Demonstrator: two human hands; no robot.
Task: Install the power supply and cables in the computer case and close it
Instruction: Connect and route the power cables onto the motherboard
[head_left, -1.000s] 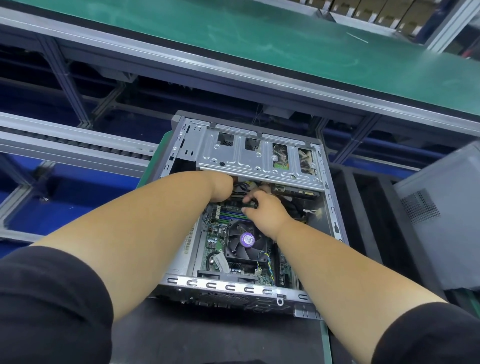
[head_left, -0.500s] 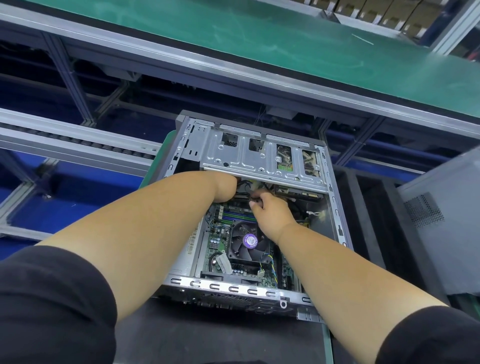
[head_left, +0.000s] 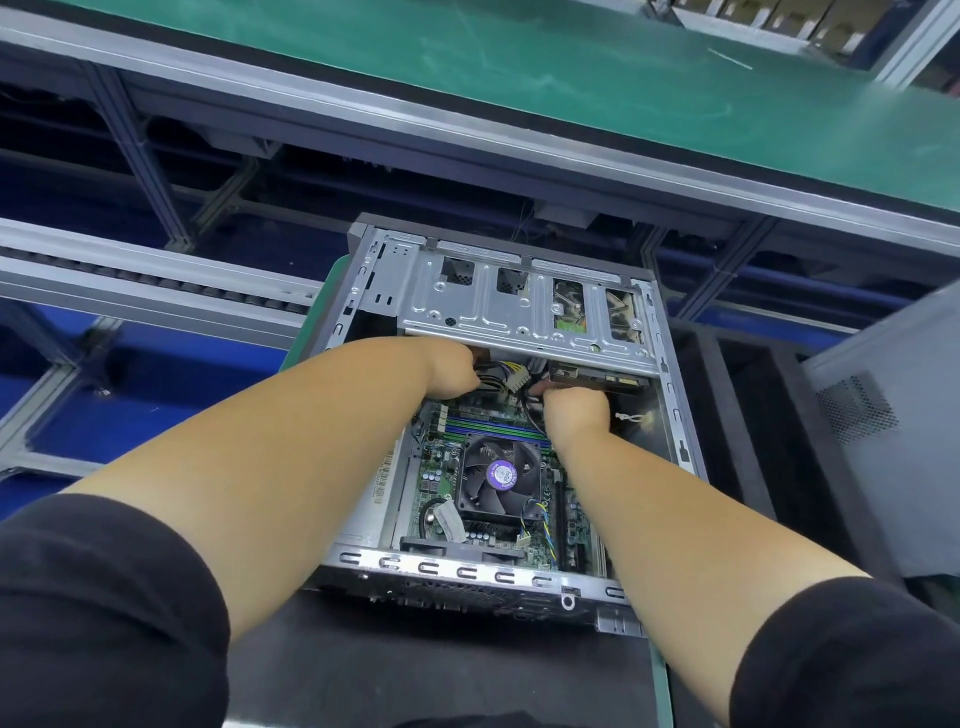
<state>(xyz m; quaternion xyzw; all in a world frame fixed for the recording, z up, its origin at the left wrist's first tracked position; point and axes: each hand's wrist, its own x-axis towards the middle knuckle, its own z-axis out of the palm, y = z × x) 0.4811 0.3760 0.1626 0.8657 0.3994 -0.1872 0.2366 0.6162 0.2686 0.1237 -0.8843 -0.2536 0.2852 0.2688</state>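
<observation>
My left hand (head_left: 451, 370) is curled round the cable bundle (head_left: 493, 375) with its white connector (head_left: 517, 378), under the drive cage (head_left: 519, 312) at the far end of the one open computer case (head_left: 680, 415). My right hand (head_left: 575, 410) is fisted beside it; I cannot tell what it holds. It has shifted right since before. One fan (head_left: 503, 475) sits mid-board. The case lies on a black mat (head_left: 415, 670) below a green conveyor (head_left: 519, 78).
</observation>
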